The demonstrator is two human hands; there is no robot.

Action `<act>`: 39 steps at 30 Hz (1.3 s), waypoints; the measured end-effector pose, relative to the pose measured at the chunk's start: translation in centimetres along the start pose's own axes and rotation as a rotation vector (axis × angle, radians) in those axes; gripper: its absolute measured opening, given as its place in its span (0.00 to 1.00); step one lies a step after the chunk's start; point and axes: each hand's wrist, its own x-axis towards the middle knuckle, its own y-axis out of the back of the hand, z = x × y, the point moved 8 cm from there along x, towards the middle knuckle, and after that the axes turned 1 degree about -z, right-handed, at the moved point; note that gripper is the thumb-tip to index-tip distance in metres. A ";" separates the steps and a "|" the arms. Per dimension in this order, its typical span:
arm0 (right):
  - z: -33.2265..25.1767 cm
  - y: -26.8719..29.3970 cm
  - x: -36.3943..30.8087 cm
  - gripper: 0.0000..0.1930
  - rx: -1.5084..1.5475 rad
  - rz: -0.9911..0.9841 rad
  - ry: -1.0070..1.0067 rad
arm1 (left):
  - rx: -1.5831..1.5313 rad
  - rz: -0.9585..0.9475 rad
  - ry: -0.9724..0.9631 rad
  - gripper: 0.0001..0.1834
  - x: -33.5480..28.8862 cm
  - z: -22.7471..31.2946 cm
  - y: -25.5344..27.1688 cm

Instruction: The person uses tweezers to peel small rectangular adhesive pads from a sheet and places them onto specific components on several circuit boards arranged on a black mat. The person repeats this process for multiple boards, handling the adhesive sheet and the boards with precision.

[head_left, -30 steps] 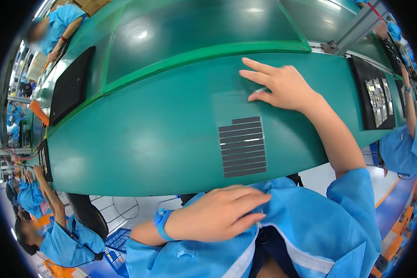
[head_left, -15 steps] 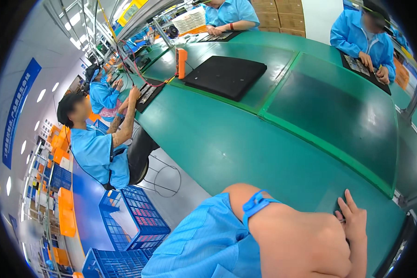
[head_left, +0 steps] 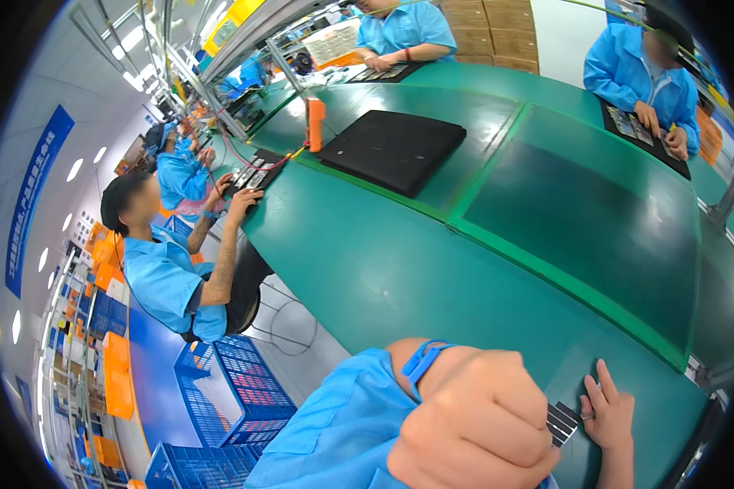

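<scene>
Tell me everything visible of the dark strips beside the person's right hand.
The dark strips lie flat on the green table, toward the picture's lower right: several narrow, straight-edged, parallel bands with thin pale lines between them. Their material is unclear. The left hand, nearer the camera, seems to hide part of the group; the right hand is just to their right. Whether it touches them cannot be told.

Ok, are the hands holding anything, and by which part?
Cannot be told: the left hand is curled, its palm hidden; the right hand shows no clear hold.
</scene>
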 end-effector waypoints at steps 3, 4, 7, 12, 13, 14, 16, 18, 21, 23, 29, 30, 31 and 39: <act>0.5 1.3 -1.0 0.20 -0.012 0.177 0.034 | -0.109 -0.009 -0.031 0.11 -0.6 -0.4 1.3; 0.9 2.0 -1.5 0.20 0.019 0.270 0.036 | -0.136 -0.023 -0.050 0.11 -0.9 -0.4 1.4; 2.1 2.9 -2.9 0.19 -0.071 0.399 0.011 | -0.248 -0.056 -0.111 0.10 -2.3 -0.1 2.4; 5.8 2.2 -2.8 0.15 -0.085 0.370 -0.233 | -0.401 -0.102 -0.157 0.09 -3.8 0.3 3.3; 6.2 1.8 -2.8 0.14 -0.058 0.346 -0.278 | -0.417 -0.107 -0.156 0.09 -4.0 0.4 3.6; 6.7 1.4 -2.9 0.14 -0.030 0.322 -0.323 | -0.425 -0.114 -0.152 0.09 -4.2 0.2 3.8; 7.6 1.2 -3.2 0.13 -0.044 0.312 -0.364 | -0.436 -0.122 -0.144 0.09 -4.5 0.0 4.3; 8.6 0.7 -4.3 0.13 -0.031 0.336 -0.439 | -0.445 -0.137 -0.123 0.08 -4.7 -0.4 4.7; 10.7 0.7 -6.3 0.12 -0.050 0.400 -0.547 | -0.453 -0.127 -0.113 0.08 -5.0 -1.2 5.5; 11.7 1.2 -6.9 0.12 -0.083 0.524 -0.494 | -0.459 -0.131 -0.125 0.08 -4.8 -1.2 5.7; 12.2 1.2 -3.5 0.17 0.567 0.888 -0.773 | -0.431 -0.148 -0.087 0.07 -5.3 -1.8 6.6; 12.3 1.1 -2.9 0.17 0.633 0.920 -0.793 | -0.431 -0.157 -0.086 0.07 -5.3 -1.8 6.5; 12.7 0.7 -3.5 0.16 0.692 0.969 -0.835 | -0.430 -0.165 -0.099 0.07 -5.4 -1.9 6.5; 10.9 -0.2 -1.6 0.10 0.910 0.892 -1.128 | -0.427 -0.175 -0.085 0.06 -6.2 -2.3 6.2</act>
